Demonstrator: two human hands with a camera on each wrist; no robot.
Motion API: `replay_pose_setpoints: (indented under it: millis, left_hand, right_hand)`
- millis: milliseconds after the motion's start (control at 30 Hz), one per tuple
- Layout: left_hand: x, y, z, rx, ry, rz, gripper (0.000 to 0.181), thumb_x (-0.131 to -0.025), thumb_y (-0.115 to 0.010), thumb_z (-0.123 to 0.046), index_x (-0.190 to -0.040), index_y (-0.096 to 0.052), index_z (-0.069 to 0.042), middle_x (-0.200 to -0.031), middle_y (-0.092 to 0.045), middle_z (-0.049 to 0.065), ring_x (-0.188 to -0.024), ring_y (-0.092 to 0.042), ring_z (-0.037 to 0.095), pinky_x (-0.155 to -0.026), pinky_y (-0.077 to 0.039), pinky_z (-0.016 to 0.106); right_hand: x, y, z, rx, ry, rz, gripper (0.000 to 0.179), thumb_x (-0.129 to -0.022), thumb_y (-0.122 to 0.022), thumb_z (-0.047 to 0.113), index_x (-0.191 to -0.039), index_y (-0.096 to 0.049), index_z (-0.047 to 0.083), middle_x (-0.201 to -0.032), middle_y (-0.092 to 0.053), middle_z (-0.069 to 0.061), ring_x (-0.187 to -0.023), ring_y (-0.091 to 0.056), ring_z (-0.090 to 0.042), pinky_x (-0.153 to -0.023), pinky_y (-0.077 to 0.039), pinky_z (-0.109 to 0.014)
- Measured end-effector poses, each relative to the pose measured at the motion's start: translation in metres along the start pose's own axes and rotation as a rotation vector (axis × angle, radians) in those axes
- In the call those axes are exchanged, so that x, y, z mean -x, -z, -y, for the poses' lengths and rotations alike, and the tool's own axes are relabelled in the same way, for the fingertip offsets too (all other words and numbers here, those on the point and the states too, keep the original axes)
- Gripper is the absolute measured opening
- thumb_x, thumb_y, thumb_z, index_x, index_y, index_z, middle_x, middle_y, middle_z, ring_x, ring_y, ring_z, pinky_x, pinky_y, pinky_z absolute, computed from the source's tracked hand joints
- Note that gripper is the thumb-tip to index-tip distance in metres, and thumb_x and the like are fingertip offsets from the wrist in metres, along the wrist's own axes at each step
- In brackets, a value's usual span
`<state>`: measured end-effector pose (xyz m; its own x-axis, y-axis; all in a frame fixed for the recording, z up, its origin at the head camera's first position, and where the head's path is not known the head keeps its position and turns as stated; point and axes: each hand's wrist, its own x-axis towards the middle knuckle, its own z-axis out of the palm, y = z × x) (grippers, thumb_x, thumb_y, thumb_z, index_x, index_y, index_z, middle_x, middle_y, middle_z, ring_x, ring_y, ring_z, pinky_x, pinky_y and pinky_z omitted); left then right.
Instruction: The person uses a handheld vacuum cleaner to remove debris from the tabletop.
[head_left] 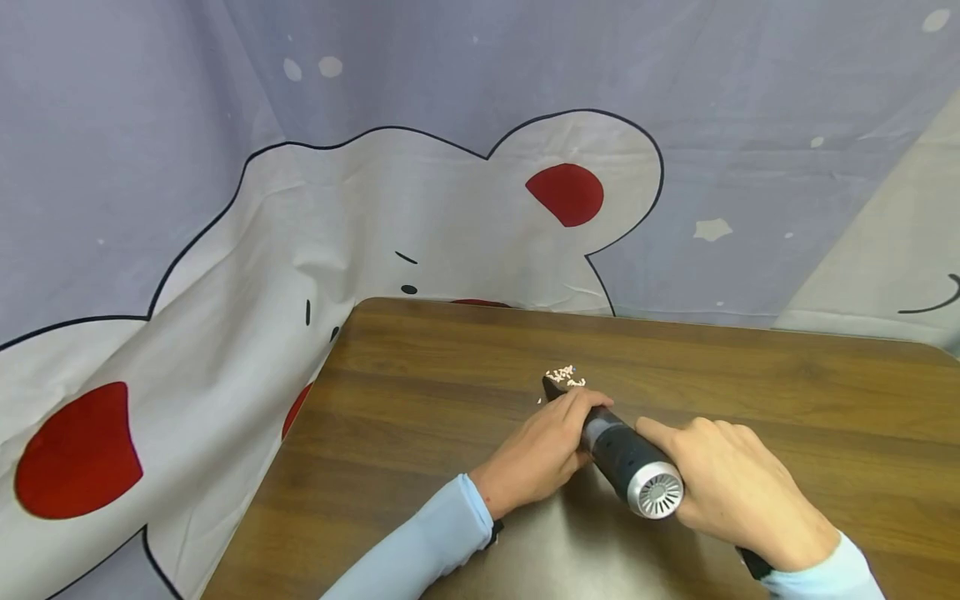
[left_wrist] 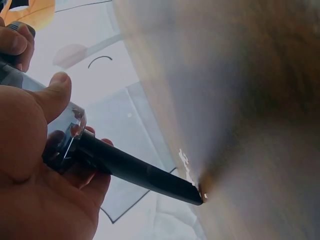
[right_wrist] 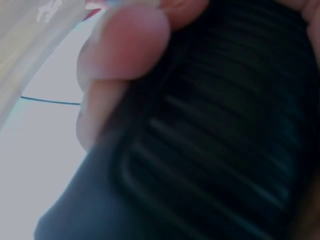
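Note:
A black and silver handheld vacuum cleaner slants over the table, its round silver vent facing back toward me. My right hand grips its ribbed dark handle, with fingers wrapped round it in the right wrist view. Toward the front, my left hand holds the vacuum around its clear dust cup. From the cup a long flat black nozzle reaches down, its tip right at the tabletop. Small pale scraps lie scattered just beyond the nozzle tip.
The brown wood-grain table ends at a rounded far-left corner. Behind it and along its left side hangs a blue-grey cloth printed with large white cartoon shapes and red patches.

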<state>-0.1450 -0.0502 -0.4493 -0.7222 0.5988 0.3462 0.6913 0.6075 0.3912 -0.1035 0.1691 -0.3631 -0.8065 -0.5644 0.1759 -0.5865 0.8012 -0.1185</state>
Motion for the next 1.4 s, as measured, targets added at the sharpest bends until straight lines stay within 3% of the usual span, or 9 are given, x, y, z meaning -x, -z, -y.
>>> replay_pose_setpoints:
  millis: [1000, 1400]
  left_hand:
    - [-0.027, -0.01, -0.004, 0.027, -0.05, 0.022, 0.068, -0.084, -0.076, -0.016, -0.14, -0.038, -0.017, -0.131, -0.047, -0.003, -0.116, -0.048, 0.008, -0.103, -0.039, 0.023]
    - [-0.034, -0.011, -0.003, 0.027, -0.034, 0.037, 0.068, -0.084, -0.076, -0.02, -0.14, -0.038, -0.019, -0.13, -0.048, -0.004, -0.117, -0.048, 0.008, -0.102, -0.04, 0.023]
  right_hand:
    - [0.006, 0.01, -0.015, 0.027, -0.064, 0.026, 0.033, -0.064, -0.076, 0.022, -0.085, -0.052, 0.029, -0.056, -0.04, 0.019, -0.045, -0.037, -0.006, -0.04, -0.033, -0.027]
    - [0.005, 0.009, -0.022, 0.031, -0.059, 0.005, 0.033, -0.064, -0.076, 0.021, -0.085, -0.053, 0.028, -0.054, -0.039, 0.017, -0.044, -0.037, -0.007, -0.039, -0.032, -0.027]
